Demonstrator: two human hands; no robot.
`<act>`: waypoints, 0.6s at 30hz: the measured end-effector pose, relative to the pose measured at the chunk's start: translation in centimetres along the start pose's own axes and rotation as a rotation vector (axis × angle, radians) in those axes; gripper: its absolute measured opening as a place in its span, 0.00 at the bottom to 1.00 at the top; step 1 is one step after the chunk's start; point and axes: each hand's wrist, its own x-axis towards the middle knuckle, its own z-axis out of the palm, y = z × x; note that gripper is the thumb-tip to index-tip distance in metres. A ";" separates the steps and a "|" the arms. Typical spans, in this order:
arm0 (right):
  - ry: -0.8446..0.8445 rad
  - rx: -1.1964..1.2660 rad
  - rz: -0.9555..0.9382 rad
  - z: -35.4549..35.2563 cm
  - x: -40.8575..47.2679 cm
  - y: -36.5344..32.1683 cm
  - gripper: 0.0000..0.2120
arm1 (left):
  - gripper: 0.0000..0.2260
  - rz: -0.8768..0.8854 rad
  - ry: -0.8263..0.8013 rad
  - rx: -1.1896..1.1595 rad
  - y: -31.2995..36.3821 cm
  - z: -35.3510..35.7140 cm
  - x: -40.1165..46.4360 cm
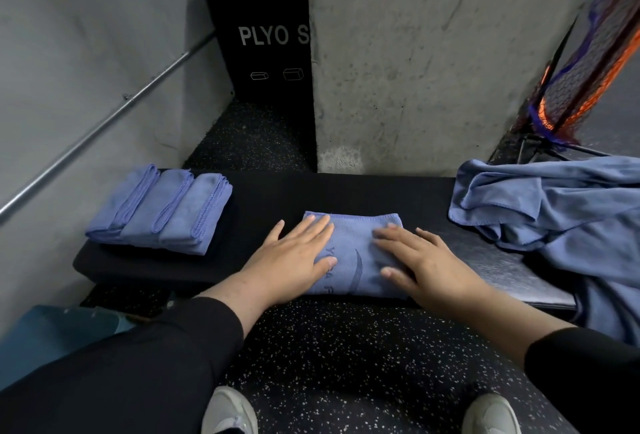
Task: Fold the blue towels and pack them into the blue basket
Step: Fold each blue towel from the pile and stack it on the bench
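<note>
While both palms are lying flat on it, the folded blue towel (356, 253) is sitting at the near edge of the black bench (270, 198), roughly in the middle of its length. The left hand (294, 257) is pressing down on the towel's left part with its fingers spread and straight, gripping nothing, and the right hand (419, 260) is doing the same on the right part, fingers extended toward the left and thumb tucked low; the two hands are lying close to each other without touching. Dark printed lettering and a curved mark are showing on the cloth between them. At the left end of the bench, three folded towels (159, 208) are resting side by side in a neat row, touching one another. At the right end, a heap of unfolded blue towels (554, 205) is spilling over the bench edge. A teal-blue shape (52, 333) is peeking out at the lower left beside the person's knee; whether it is the basket cannot be told.
</note>
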 end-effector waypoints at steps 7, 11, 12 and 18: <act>0.036 0.025 -0.032 1.1 -1.2 -0.1 0.31 | 0.29 -0.012 0.005 -0.027 -0.3 -0.9 1.5; 0.107 0.042 -0.020 0.6 -0.4 -0.5 0.21 | 0.35 0.135 0.057 -0.048 -0.5 -1.2 0.2; 0.117 0.045 -0.017 0.7 -0.2 -0.5 0.18 | 0.37 0.153 0.040 -0.045 -0.6 -1.1 -0.4; 0.131 0.205 0.050 -1.1 0.9 -0.4 0.06 | 0.13 0.126 0.247 -0.179 -2.0 -0.7 -1.7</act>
